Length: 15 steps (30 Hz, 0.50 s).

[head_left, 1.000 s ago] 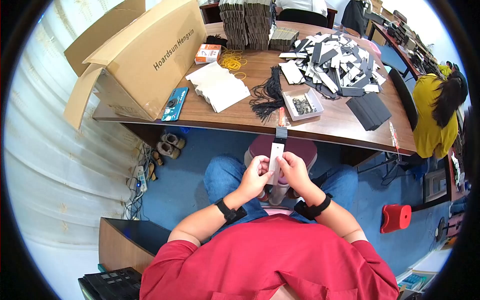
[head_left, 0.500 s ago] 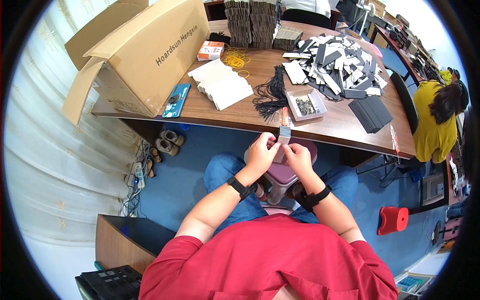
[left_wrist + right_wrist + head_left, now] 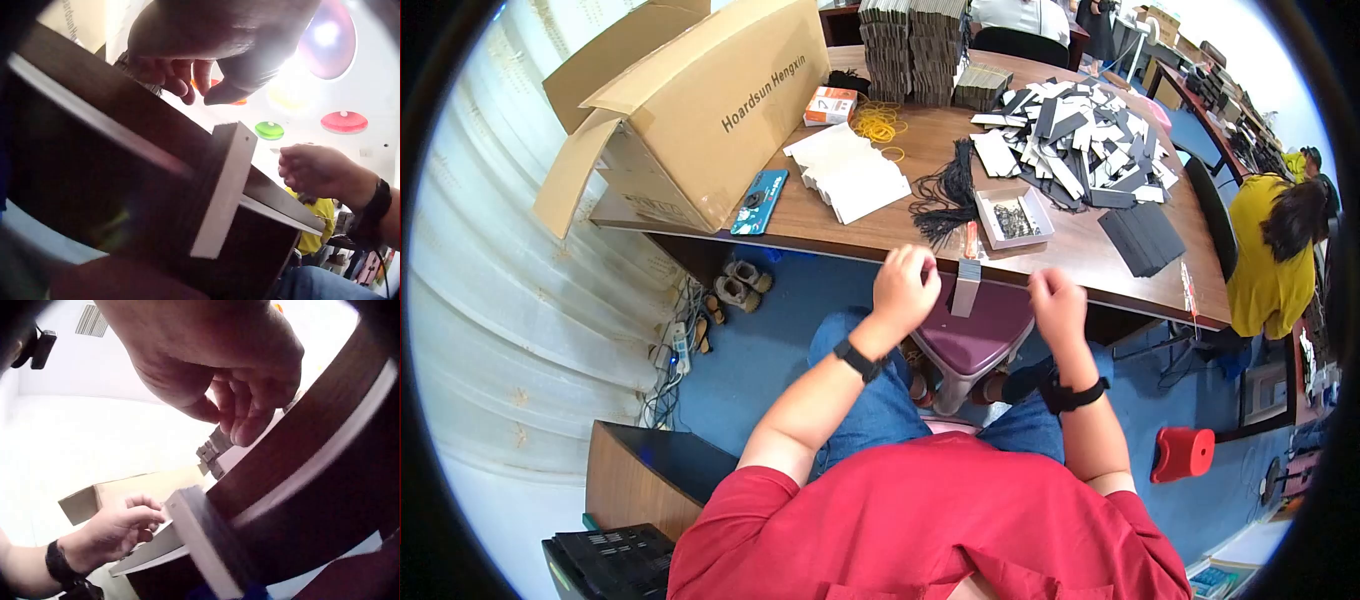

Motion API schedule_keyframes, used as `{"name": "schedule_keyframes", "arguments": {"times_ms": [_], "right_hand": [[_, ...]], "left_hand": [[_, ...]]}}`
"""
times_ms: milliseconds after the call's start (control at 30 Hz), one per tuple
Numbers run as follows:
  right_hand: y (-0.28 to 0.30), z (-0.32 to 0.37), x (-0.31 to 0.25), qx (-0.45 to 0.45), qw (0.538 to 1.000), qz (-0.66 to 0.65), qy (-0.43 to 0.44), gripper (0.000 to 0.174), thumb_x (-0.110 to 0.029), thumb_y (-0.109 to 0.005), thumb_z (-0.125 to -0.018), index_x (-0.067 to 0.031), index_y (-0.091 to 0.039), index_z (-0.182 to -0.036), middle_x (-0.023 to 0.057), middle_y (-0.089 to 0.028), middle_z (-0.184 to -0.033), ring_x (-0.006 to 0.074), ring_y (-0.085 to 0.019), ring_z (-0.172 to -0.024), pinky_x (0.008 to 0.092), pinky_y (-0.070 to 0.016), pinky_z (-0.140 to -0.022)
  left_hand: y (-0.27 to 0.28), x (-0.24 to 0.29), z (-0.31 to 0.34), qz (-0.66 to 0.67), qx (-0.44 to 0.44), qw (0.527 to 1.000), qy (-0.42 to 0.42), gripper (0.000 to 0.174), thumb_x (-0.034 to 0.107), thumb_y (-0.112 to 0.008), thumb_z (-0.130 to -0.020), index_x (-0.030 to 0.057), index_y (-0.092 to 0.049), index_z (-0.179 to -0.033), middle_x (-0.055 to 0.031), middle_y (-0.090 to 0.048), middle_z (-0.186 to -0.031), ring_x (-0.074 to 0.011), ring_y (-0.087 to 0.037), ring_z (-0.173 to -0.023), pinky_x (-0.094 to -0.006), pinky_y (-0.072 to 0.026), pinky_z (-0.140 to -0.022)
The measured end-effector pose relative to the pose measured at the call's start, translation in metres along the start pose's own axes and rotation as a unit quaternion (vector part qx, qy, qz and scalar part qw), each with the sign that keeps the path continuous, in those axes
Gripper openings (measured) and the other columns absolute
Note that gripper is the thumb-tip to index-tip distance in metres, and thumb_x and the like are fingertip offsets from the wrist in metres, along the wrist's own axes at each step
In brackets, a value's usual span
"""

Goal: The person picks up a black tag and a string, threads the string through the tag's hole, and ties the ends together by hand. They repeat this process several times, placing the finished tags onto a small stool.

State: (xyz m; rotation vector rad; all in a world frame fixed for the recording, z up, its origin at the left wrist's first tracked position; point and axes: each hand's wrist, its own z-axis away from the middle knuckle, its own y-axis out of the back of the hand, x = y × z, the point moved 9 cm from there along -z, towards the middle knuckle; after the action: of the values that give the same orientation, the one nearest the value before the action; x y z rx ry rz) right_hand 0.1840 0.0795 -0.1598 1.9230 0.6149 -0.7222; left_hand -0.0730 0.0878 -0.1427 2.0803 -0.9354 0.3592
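A stack of narrow strips (image 3: 966,290), white-faced with a small hole near the top end, stands out from the table's front edge. Neither hand touches it. To its left is the left hand (image 3: 905,288), with fingers loosely bent and nothing visible in them. The right hand (image 3: 1059,306) hovers to the right of the stack, also loosely curled and holding nothing visible. In the left wrist view the stack (image 3: 226,190) shows dark layered sides below the left hand (image 3: 219,37). From the right wrist view, it (image 3: 203,544) lies below the right hand (image 3: 219,362).
On the table (image 3: 940,130) are a carton (image 3: 730,120), white sheets (image 3: 850,178), black cords (image 3: 948,198), a small parts box (image 3: 1012,218), a heap of black and white strips (image 3: 1080,140) and a black stack (image 3: 1142,238). A pink stool (image 3: 972,345) stands beneath the edge.
Both hands first moved up along the strips toward the table edge, then released them and parted, the left hand going left and up, the right hand going right. The stack stays at the edge.
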Motion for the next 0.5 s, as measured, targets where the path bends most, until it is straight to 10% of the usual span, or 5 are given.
{"name": "schedule_keyframes", "arguments": {"times_ms": [500], "right_hand": [[0.018, -0.024, 0.0, 0.09, 0.991, 0.076, 0.06, 0.016, -0.024, -0.061, -0.082, -0.0084, -0.062, -0.076, 0.0131, -0.062, -0.074, 0.0338, -0.061, -0.07, 0.0437, -0.0467, -0.061]], "left_hand": [[-0.039, 0.014, -0.059, -0.199, -0.046, 0.966, -0.16, 0.007, 0.014, -0.06, -0.071, 0.0074, -0.059, -0.067, -0.0088, -0.056, -0.08, -0.028, -0.056, -0.08, -0.0415, -0.0484, -0.068]]}}
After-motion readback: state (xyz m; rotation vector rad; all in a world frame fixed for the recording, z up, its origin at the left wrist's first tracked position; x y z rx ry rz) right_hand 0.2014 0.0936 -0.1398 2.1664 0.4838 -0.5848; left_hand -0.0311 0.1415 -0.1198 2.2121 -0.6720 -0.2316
